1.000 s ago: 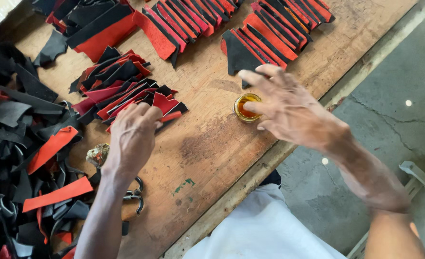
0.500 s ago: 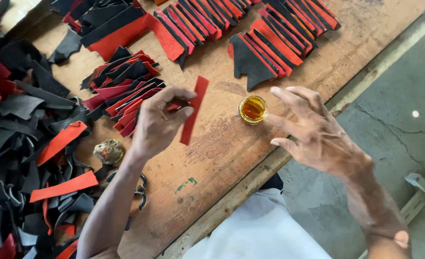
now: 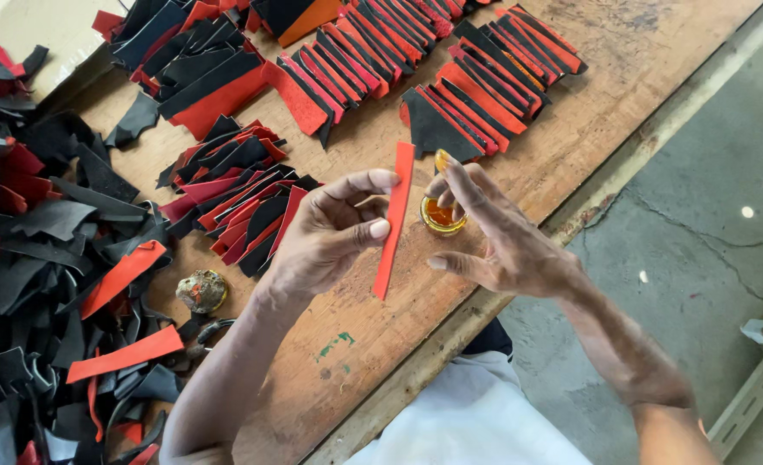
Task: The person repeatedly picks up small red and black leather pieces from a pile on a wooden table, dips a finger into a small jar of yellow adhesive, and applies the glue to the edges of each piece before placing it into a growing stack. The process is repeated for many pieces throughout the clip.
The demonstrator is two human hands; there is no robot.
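Left hand (image 3: 325, 237) pinches red strip (image 3: 394, 220); right hand (image 3: 493, 237), fingers loose, over glue pot (image 3: 443, 215)

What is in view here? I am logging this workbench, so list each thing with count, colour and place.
Long red leather strip: one, red, upright in the left hand.
Small round tin of amber glue: one, yellow-orange, on the bench under the right fingers.
Fanned rows of cut strips: several rows, red and black, far side of bench.
Loose heap of offcuts: many, mostly black, some red, left side.
Crusted round lid: one, brownish, near the left wrist.
Wooden bench: one, brown.
Concrete floor: grey, at right.
Left hand: pinching the strip.
Right hand: fingertip glue-coated, over the tin.
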